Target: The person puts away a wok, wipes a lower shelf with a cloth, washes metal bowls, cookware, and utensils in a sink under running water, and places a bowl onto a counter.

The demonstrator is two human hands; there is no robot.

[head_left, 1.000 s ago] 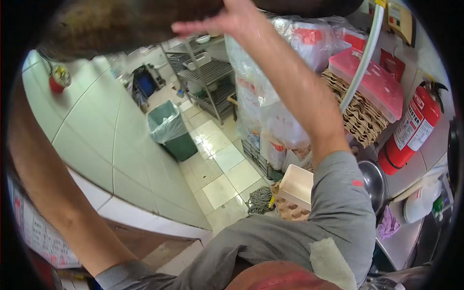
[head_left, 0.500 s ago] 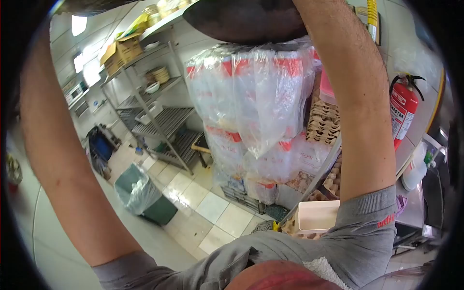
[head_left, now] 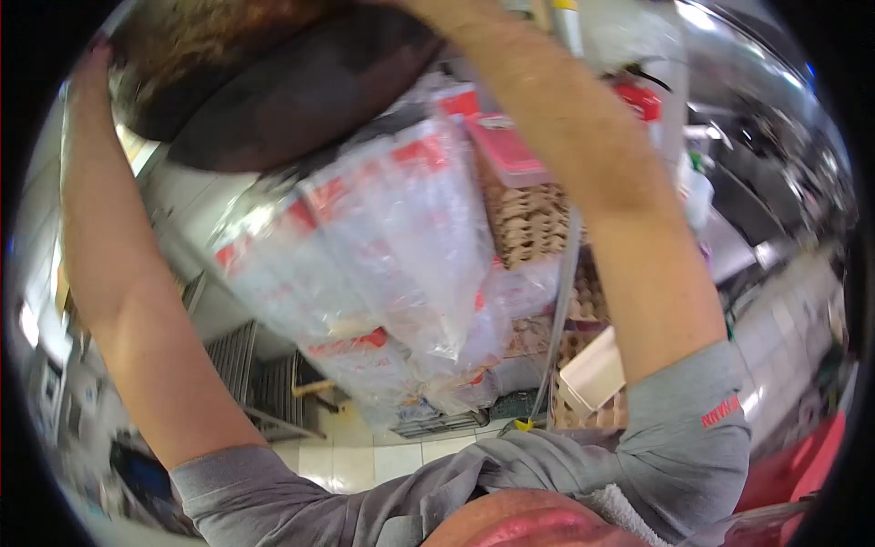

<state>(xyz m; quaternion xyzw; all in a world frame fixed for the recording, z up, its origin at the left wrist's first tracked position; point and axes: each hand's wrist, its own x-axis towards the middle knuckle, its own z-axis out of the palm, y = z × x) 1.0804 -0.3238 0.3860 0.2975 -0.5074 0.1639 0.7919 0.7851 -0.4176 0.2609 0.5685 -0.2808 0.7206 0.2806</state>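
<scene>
Across the top left is a large blackened pan [head_left: 310, 96], raised and tilted. It has a dark oval face and a brown, crusty surface above it. My left hand [head_left: 98, 56] grips the pan's left edge, and only a little of the hand shows. Near the pan's right edge, my right hand [head_left: 415, 5] meets it at the top of the view, with the fingers cut off by the frame. Both forearms reach upward on either side. Below and behind the pan, plastic-wrapped packs [head_left: 392, 228] with red bands stand in a stack.
Egg trays [head_left: 529, 223] are piled right of the packs, under a pink-lidded container [head_left: 506, 150]. A cream plastic tub [head_left: 592, 369] rests on more trays. A fire extinguisher [head_left: 643, 100] hangs behind my right arm. Metal shelving [head_left: 232, 365] stands lower left, and a steel counter [head_left: 729, 246] at right.
My view has turned right, so the packs and shelving sit farther left. The pan has shifted left and lower in the view with my arms, showing more of its surface.
</scene>
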